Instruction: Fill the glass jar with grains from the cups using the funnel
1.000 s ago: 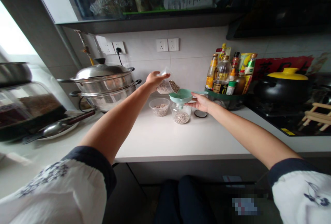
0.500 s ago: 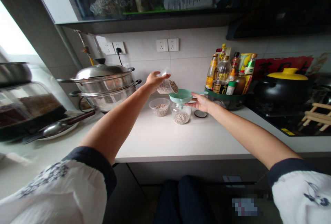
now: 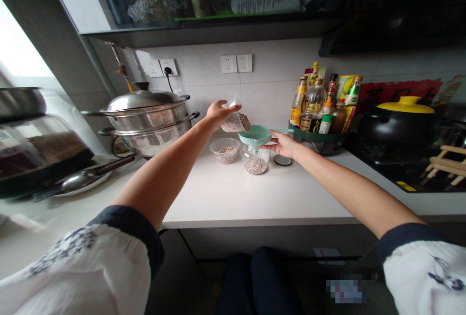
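Note:
My left hand [image 3: 219, 112] is closed round a clear plastic cup [image 3: 236, 120] of speckled grains or seeds. The cup is tilted to the right, its mouth close to the rim of a mint-green funnel [image 3: 255, 136]. My right hand [image 3: 283, 143] grips the funnel at its right side. The funnel's spout points down into a clear jar [image 3: 255, 161], whose lower part holds the same kind of grains. Left of the jar stands a clear plastic bowl [image 3: 225, 152], also with grains in it. A round dark-rimmed lid [image 3: 283, 160] lies on the counter to the jar's right.
A steel steamer pot [image 3: 145, 121] stands at the left, with a ladle [image 3: 82, 179] on a plate before it. Sauce bottles [image 3: 315, 104] crowd a dark green tray behind my right hand. Farther right a black pot [image 3: 398, 123] sits on the stove. A cabinet [image 3: 218, 33] hangs overhead.
Hardly anything differs. The cup stays tilted at the funnel and both hands keep their places; the view shifts very slightly.

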### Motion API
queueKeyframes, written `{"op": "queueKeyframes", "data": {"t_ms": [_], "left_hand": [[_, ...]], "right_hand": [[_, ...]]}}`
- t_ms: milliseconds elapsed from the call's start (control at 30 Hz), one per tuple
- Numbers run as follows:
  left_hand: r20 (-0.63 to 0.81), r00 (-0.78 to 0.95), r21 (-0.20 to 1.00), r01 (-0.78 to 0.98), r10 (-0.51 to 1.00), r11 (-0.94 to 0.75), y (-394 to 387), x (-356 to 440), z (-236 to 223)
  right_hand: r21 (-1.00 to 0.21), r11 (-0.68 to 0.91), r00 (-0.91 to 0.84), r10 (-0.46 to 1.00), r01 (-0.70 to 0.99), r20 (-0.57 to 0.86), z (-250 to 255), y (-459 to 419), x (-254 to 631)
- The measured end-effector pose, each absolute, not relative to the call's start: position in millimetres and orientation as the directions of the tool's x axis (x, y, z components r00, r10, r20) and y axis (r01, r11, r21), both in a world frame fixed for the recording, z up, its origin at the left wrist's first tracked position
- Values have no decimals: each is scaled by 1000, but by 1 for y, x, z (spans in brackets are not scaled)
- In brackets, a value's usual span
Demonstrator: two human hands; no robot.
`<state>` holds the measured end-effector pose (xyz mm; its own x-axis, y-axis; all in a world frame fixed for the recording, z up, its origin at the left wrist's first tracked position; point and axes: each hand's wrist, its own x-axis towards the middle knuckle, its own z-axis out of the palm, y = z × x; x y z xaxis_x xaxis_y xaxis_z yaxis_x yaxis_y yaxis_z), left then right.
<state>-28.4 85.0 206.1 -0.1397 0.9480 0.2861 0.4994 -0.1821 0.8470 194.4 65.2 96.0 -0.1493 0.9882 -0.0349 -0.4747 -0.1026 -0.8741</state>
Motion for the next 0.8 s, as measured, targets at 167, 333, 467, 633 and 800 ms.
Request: {"op": "queueKeyframes", "data": {"t_ms": [167, 333, 467, 633, 800], "left_hand": [[302, -127, 835, 513, 945, -198, 85, -28, 205], [275, -143, 844, 509, 951, -168, 84, -28, 206], [274, -154, 853, 494, 949, -166, 84, -27, 206], [306, -147, 837, 512, 940, -193, 86, -27, 204], [316, -150, 829, 524, 937, -196, 86, -27, 204]], "right_hand": [[-876, -92, -146, 989, -474, -26, 96, 66, 195], [-877, -100, -153, 988, -470, -31, 95, 67, 195], [-878, -100, -149, 988, -468, -33, 95, 67, 195], [-878, -97, -151, 988, -468, -29, 97, 65, 195], [-882, -98, -153, 988, -461, -30, 98, 63, 194]]}}
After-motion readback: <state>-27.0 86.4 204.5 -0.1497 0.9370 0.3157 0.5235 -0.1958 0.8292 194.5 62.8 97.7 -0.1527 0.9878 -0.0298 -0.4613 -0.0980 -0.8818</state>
